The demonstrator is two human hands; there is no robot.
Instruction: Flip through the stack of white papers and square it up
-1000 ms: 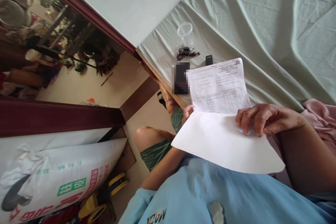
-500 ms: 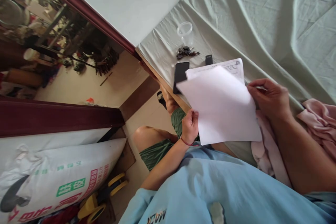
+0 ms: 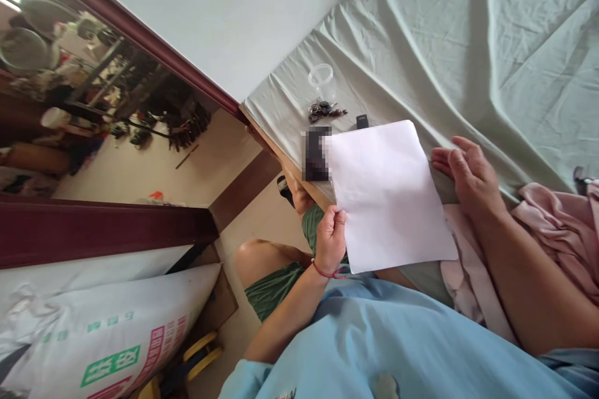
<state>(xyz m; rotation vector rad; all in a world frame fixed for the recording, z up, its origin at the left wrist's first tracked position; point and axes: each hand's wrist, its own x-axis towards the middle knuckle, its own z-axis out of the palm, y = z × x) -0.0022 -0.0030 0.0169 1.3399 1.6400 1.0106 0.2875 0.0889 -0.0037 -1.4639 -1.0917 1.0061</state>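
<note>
Pinched at its near-left corner by the left hand (image 3: 330,238), a blank white paper (image 3: 388,193) lies flat on the green bedsheet (image 3: 468,43). Right hand (image 3: 468,176) rests open just beside its right edge, gripping nothing. Held at one corner only, the paper could slide off the bed edge or nudge the phone (image 3: 317,153) touching its left side.

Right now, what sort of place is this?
Most likely a bedroom in a home. The person sits on a bed under a pale green sheet, the left hand pinching a sheet of paper. Keys lie on the sheet, and a doorway opens onto a cluttered room.
</note>
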